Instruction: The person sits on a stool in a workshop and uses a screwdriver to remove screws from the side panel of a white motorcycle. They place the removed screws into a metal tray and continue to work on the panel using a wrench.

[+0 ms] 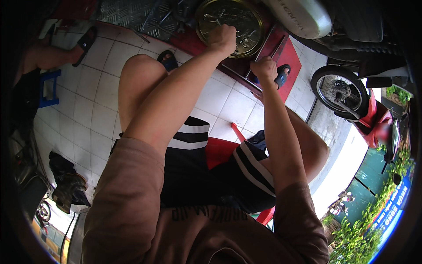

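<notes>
My left hand (223,38) is closed over the near edge of a round gold-coloured tray (201,38). Small metal parts (228,20) lie scattered in the tray. Whatever the fingers pinch is hidden beneath the hand. To the right and a little nearer, my right hand (264,69) is curled at the edge of a red platform (293,61). What sits inside its grip cannot be made out. Just beyond this hand, a thin dark bar (278,47) lies across the platform.
Overhead at the right hangs a motorbike's silver engine cover (305,17). Wrenches (180,27) lie on a tread-plate surface (127,15) at the far left. A red motorbike (373,119) stands at the right. Another person's leg (52,57) and a blue stool (49,88) are at left.
</notes>
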A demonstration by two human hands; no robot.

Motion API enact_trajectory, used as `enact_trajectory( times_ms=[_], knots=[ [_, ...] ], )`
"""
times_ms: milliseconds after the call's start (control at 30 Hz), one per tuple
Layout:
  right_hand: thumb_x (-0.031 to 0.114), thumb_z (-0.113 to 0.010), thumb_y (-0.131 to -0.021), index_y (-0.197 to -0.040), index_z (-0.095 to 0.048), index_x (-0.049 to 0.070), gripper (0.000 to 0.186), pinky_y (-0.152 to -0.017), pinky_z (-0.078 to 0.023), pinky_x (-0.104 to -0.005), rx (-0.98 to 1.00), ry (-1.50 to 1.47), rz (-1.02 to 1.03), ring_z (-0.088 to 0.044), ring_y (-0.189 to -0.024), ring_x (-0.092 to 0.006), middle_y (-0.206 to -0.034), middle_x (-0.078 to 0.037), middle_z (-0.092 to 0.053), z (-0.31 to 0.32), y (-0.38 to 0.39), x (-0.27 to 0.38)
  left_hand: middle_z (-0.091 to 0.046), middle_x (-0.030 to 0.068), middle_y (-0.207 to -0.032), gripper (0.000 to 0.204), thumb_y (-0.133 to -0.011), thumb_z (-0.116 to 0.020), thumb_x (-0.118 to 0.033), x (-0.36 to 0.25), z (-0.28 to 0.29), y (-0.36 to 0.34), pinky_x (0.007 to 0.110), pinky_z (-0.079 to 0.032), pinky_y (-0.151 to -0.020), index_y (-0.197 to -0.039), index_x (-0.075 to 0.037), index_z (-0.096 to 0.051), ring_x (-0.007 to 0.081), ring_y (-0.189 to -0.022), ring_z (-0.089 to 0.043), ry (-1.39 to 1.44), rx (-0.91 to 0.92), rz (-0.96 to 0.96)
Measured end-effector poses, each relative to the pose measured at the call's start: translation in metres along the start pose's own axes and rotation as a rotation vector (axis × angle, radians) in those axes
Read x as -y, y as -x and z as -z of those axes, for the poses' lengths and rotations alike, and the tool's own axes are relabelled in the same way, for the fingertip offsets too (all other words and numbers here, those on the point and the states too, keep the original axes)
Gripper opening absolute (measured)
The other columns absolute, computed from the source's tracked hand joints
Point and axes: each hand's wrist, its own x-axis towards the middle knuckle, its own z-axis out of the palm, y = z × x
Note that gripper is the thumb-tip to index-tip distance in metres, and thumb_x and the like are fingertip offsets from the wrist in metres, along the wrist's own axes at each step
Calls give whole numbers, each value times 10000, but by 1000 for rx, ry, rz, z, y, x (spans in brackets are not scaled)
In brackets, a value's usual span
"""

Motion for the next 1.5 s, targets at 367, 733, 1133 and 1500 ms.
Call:
enact_trajectory(
  times_ms=[367, 733, 1133, 1500],
  knots=[
    [252, -653, -718, -1134, -626, 71, 454, -904, -516, -369, 87, 48, -1, -610, -1104, -295, -1151, -133, -645, -2, 3, 3, -686, 143, -906, 141, -746, -629, -48, 4, -25, 5, 416, -544, -758, -861, -76, -705, 318, -864, -672, -139, 59, -309],
    [310, -650, -713, -1049, -664, 60, 419, -907, -510, -376, 56, -2, 23, -619, -1083, -301, -1094, -140, -666, 4, 11, 6, -628, 185, -1051, 204, -842, -482, -46, 12, -25, 2, 424, -534, -808, -914, -4, -668, 336, -973, -636, -156, -16, -269],
    [241, -517, -831, -766, -634, -16, 290, -509, -357, -300, 336, -310, 198, -467, -517, -125, -567, -50, -521, 94, 51, -41, -659, 231, -1009, 223, -797, -603, -108, -1, -4, 0, 409, -536, -843, -961, 21, -681, 354, -981, -642, 248, -51, -33],
    [148, -527, -929, -858, -546, 7, 159, -475, -283, -225, 485, -983, 297, -430, -531, -42, -649, -15, -515, 110, 169, -71, -657, 141, -909, 147, -864, -522, -64, 0, 17, -29, 313, -580, -584, -955, 38, -578, 245, -712, -687, 1633, 11, 501]
  ],
)
